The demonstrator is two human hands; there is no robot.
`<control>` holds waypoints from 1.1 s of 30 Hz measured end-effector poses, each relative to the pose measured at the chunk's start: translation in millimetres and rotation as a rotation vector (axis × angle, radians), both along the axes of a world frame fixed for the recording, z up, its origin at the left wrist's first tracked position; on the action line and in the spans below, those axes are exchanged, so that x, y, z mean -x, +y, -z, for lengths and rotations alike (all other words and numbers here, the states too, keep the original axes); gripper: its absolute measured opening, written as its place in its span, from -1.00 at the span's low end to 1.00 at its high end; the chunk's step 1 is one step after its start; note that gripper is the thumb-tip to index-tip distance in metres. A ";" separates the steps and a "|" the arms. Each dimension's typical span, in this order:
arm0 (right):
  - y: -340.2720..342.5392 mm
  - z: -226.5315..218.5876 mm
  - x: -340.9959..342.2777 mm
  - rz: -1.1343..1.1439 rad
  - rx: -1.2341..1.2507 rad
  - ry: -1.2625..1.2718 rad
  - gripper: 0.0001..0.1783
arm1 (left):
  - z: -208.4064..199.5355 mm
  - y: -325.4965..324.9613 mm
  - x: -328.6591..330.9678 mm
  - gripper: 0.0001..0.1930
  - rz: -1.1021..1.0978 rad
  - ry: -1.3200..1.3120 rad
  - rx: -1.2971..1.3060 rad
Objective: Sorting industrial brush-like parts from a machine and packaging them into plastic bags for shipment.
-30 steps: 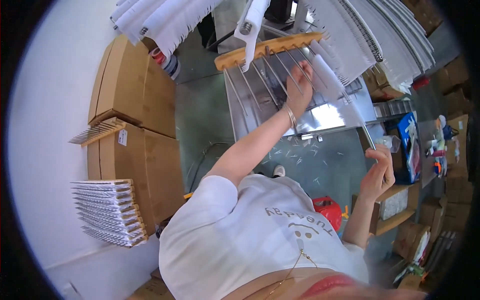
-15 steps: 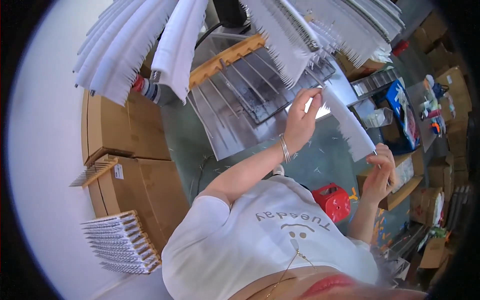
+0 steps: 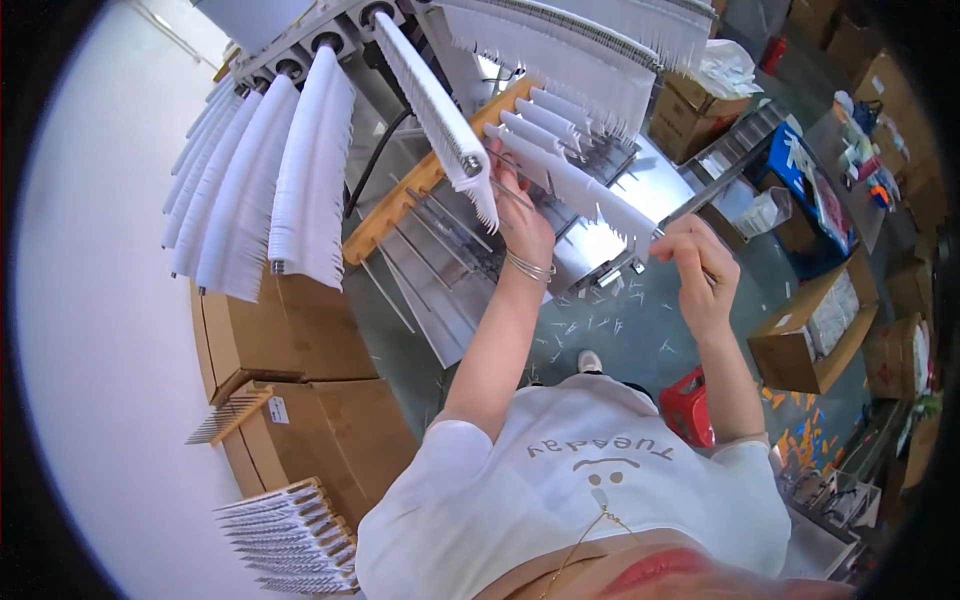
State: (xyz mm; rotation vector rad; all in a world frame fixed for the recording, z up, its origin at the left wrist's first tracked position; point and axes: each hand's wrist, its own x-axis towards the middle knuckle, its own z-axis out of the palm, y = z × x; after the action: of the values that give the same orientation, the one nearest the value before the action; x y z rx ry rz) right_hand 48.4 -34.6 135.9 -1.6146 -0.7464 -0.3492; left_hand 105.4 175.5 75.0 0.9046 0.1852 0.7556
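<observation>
1. Looking down through the head view, I see my left hand [image 3: 522, 225] raised to the wooden rack [image 3: 430, 180], a long orange-brown bar with thin metal rods sticking out of it.
2. My left grip sits among the rods and the white brush strips at the bar's upper end; the fingers are partly hidden behind a hanging strip, so I cannot tell whether they are closed on anything.
3. My right hand [image 3: 700, 270] is lifted beside the rack, to its right, fingers pinched together on the end of a white brush strip [image 3: 590, 200] that runs up and left toward the wooden bar.
4. Several more white strips [image 3: 555, 115] sit side by side on the rods at the bar's upper end, while the lower rods are bare.
5. The rack leans over a shiny metal surface [image 3: 600, 245].
6. Above it, long white bristle rolls [image 3: 310, 175] hang in a fan from a machine.
7. To my left stand stacked cardboard boxes [image 3: 290, 340], with a bare wooden rack [image 3: 232, 418] on one and a filled one [image 3: 290, 535] below.
8. On the floor lie small white scraps, a red container [image 3: 690, 405] and open boxes [image 3: 810, 335].
</observation>
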 end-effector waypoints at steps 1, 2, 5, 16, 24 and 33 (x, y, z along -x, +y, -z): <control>-2.3 -1.0 -0.6 -0.010 -0.009 0.014 -0.73 | 0.6 -0.1 -2.2 -0.68 0.005 0.002 0.018; -4.6 -0.2 0.7 -0.011 -0.014 0.017 -0.73 | -0.8 0.1 1.6 -0.73 -0.020 0.045 0.004; -19.9 1.4 4.9 -0.033 -0.081 0.033 -0.69 | -0.9 2.1 9.6 -0.76 0.034 0.016 0.047; -106.6 8.3 49.5 -0.022 -0.216 0.049 -0.49 | -10.0 -58.1 63.7 -0.87 0.260 0.048 0.155; -74.4 -18.8 149.1 0.302 0.488 0.051 -0.72 | -4.8 -60.1 63.0 -0.79 0.617 0.061 0.489; 12.6 -26.8 182.1 -0.343 0.910 -0.527 -0.70 | 38.7 -67.2 82.5 -0.76 0.902 0.241 0.500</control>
State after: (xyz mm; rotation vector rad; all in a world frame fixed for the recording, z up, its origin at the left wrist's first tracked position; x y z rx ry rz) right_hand -133.8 -21.9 162.7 -2.2005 -1.7378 -0.1825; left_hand 22.9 108.3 36.3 0.5042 0.1457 -0.2403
